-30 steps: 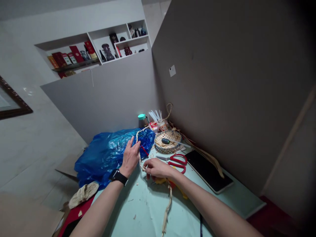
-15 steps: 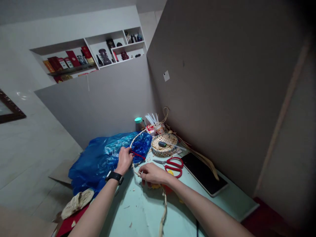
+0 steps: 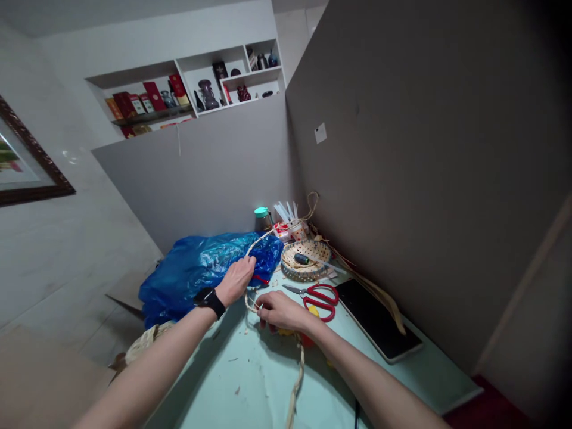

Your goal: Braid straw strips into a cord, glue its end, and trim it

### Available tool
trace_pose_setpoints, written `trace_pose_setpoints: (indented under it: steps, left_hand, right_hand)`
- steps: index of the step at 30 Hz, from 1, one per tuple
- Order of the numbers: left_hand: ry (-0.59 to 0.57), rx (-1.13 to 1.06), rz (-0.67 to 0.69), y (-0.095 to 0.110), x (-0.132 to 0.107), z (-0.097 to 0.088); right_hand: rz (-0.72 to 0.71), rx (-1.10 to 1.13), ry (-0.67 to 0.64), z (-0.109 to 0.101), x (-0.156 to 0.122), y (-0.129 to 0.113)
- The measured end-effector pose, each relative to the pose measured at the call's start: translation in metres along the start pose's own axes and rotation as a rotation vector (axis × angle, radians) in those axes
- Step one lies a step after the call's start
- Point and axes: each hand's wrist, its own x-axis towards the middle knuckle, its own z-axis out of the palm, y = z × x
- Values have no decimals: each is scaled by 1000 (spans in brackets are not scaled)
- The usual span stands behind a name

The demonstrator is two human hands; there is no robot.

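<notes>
A pale braided straw cord [image 3: 297, 381] runs across the light green table [image 3: 268, 381] from the near edge up to both hands, then arcs on toward the back corner. My left hand [image 3: 238, 279], with a black watch on its wrist, is closed around the cord beside a blue plastic bag [image 3: 196, 268]. My right hand [image 3: 280, 310] pinches the cord just below, fingers curled over a small loop of it. A bit of red and yellow material shows under my right hand.
Red-handled scissors [image 3: 319, 295] lie right of my right hand. A small woven basket [image 3: 306, 260] holds a dark item. A black tablet [image 3: 378, 319] lies along the grey partition wall. A green-lidded jar [image 3: 261, 217] and white sticks stand in the corner.
My left hand went from open on the bag to closed around the cord. It then drew nearer to my right hand, and the cord between them bunched into a small loop.
</notes>
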Motion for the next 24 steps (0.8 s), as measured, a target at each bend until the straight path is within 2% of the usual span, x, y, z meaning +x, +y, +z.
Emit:
trace_pose_setpoints:
  steps: [6, 11, 16, 20, 24]
  left_hand:
    - [-19, 53, 58, 11, 17, -7]
    - [28, 61, -6, 11, 30, -4]
    - [94, 114, -52, 12, 27, 0]
    - [81, 166, 12, 11, 24, 0]
    - [52, 181, 97, -1, 26, -3]
  right_hand:
    - [13, -13, 18, 0, -1, 1]
    - [32, -31, 11, 4, -1, -1]
    - [45, -35, 47, 2, -2, -4]
    - [43, -22, 77, 1, -1, -2]
    - [35, -2, 112, 1, 0, 0]
